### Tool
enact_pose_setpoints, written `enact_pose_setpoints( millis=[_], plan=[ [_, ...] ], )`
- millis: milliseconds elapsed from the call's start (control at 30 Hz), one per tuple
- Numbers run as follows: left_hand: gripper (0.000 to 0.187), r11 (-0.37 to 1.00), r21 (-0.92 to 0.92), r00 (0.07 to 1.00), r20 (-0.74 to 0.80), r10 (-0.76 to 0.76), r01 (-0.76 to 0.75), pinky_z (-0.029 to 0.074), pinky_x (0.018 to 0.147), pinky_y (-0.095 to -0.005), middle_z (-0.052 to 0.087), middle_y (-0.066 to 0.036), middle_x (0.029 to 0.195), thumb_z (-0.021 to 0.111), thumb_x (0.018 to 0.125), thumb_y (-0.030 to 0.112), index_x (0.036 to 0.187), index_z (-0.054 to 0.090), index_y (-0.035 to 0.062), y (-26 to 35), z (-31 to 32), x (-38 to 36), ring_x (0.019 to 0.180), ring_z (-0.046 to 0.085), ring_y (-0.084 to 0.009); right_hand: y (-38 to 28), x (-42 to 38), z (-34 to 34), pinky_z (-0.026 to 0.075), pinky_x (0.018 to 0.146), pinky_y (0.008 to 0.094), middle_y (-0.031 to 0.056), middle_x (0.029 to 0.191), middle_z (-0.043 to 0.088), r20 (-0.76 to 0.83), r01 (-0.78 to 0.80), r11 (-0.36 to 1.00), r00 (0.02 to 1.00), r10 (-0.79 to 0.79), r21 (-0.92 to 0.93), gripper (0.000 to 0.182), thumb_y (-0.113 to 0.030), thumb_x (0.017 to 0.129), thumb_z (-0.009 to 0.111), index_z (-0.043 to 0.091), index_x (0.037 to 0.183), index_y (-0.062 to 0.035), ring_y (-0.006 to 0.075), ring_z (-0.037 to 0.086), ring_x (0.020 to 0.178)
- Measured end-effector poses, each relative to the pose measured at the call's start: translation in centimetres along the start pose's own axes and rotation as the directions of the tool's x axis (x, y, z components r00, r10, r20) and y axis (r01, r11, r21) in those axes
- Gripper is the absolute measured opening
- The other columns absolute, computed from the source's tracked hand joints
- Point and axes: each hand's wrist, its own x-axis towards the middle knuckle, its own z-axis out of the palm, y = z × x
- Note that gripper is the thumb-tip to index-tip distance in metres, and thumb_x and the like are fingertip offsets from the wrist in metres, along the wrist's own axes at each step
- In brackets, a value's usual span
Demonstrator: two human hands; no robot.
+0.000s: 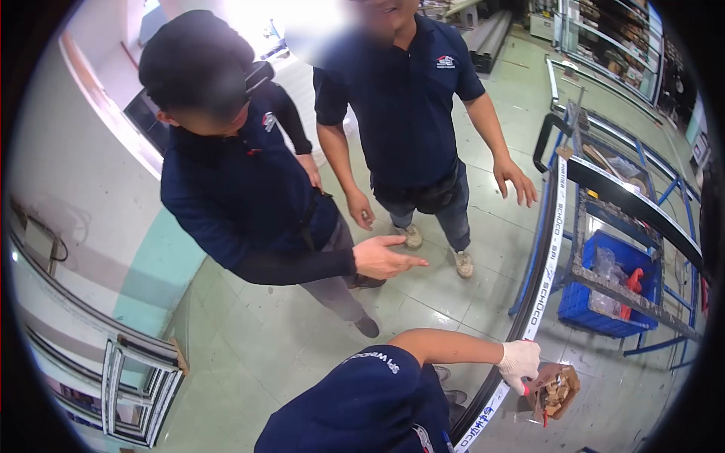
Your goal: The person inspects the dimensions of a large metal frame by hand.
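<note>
The taped frame (542, 283) is being supported by the rack (639, 296) and touched by a co-worker's curled glove (519, 362), while neither finished nor remaining work is being shown, and the wearer's out-of-view fingers cannot be judged.

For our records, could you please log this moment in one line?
own hands: unseen | co-worker's gloved hand: at frame | box: beside glove
</note>
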Motion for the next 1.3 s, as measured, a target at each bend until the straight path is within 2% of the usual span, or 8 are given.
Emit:
enact_pose_setpoints(
  millis=[267,367,400,533,700,933,1000,1300],
  plan=[
    [0.045,0.999,0.013,0.999,-0.017,0.038,-0.038,0.048,0.09,-0.0412,0.069,-0.013,0.072,0.068,0.078,0.053,0.084,0.076,0.0095,-0.1,-0.2,0.1,0.081,0.067,-0.0332,-3.0,-0.2,4.5,0.035,0.049,0.0194,0.0123,0.13,0.065,-0.158,0.324,0.9,0.912,-0.379,-0.291,0.075,-0.065,0.102,0.04,0.046,0.149,-0.006,0.0067,0.046,0.059],
    [0.046,0.999,0.013,0.999,-0.018,0.029,-0.029,0.049,0.09,-0.0413,0.07,-0.013,0.075,0.068,0.079,0.054,0.087,0.076,0.0098,-0.1,0.0,0.0,0.084,0.067,-0.0326,-1.7,0.7,5.2,0.033,0.049,0.0212,0.0092,0.115,0.07,-0.011,0.018,0.976,1.0,-0.02,-0.217,0.072,-0.064,0.102,0.04,0.053,0.142,-0.0057,0.0066,0.044,0.058],
    [0.046,1.0,0.009,1.0,-0.008,0.025,-0.025,0.049,0.09,-0.0414,0.07,-0.013,0.075,0.068,0.079,0.054,0.087,0.076,0.0097,-0.1,-0.2,-0.2,0.084,0.067,-0.0326,-1.7,0.2,4.6,0.032,0.048,0.0221,0.0076,0.109,0.071,-0.033,0.094,0.714,0.986,-0.161,-0.694,0.075,-0.066,0.102,0.039,0.055,0.14,-0.0033,0.0063,0.041,0.056],
    [0.044,0.999,0.005,0.999,0.007,0.033,-0.033,0.05,0.087,-0.042,0.07,-0.013,0.077,0.067,0.079,0.053,0.084,0.074,0.0096,-0.1,-0.3,0.3,0.083,0.067,-0.0321,-3.6,-0.7,6.7,0.048,0.063,0.0287,0.0157,0.12,0.071,-0.068,0.274,0.923,0.951,-0.302,-0.271,0.07,-0.058,0.104,0.042,0.056,0.139,0.0019,0.0145,0.056,0.066],
    [0.042,0.999,-0.036,0.998,0.057,0.009,-0.006,0.051,0.083,-0.0428,0.07,-0.011,0.078,0.066,0.08,0.051,0.089,0.073,0.0108,-0.1,-1.0,0.5,0.083,0.067,-0.0325,-3.6,-0.3,8.9,0.043,0.047,0.0277,0.014,0.111,0.074,0.164,0.274,0.637,0.96,-0.228,-0.72,0.081,-0.065,0.102,0.036,0.051,0.141,0.0042,0.0125,0.052,0.05],
    [0.045,0.998,-0.034,0.99,0.13,0.053,-0.049,0.049,0.087,-0.0397,0.07,-0.011,0.085,0.062,0.088,0.051,0.105,0.072,0.0101,-0.4,-1.0,1.0,0.089,0.066,-0.0296,-5.4,2.7,10.2,0.041,0.048,0.0248,0.0162,0.103,0.075,-0.131,0.484,0.759,0.801,-0.585,-0.435,0.065,-0.054,0.106,0.037,0.059,0.133,0.0006,0.0107,0.052,0.049],
    [0.046,0.995,-0.068,0.994,0.078,0.08,-0.075,0.049,0.088,-0.0398,0.07,-0.011,0.086,0.062,0.088,0.051,0.107,0.071,0.01,-0.5,-1.1,0.9,0.09,0.065,-0.0295,-4.5,1.6,12.2,0.042,0.048,0.0257,0.0181,0.112,0.073,0.184,0.34,0.764,0.94,-0.287,-0.548,0.064,-0.054,0.106,0.039,0.058,0.135,-0.0002,0.011,0.053,0.051],
    [0.041,0.995,-0.089,0.993,0.115,-0.024,0.034,0.052,0.085,-0.0409,0.072,-0.009,0.093,0.068,0.087,0.044,0.112,0.073,0.0114,1.7,-4.5,2.2,0.09,0.066,-0.0293,-5.8,1.1,12.3,0.045,0.054,0.0238,0.0157,0.11,0.074,0.223,0.493,0.74,0.869,-0.441,-0.458,0.059,-0.046,0.107,0.042,0.053,0.139,0.0018,0.01,0.055,0.056]
  ],
)
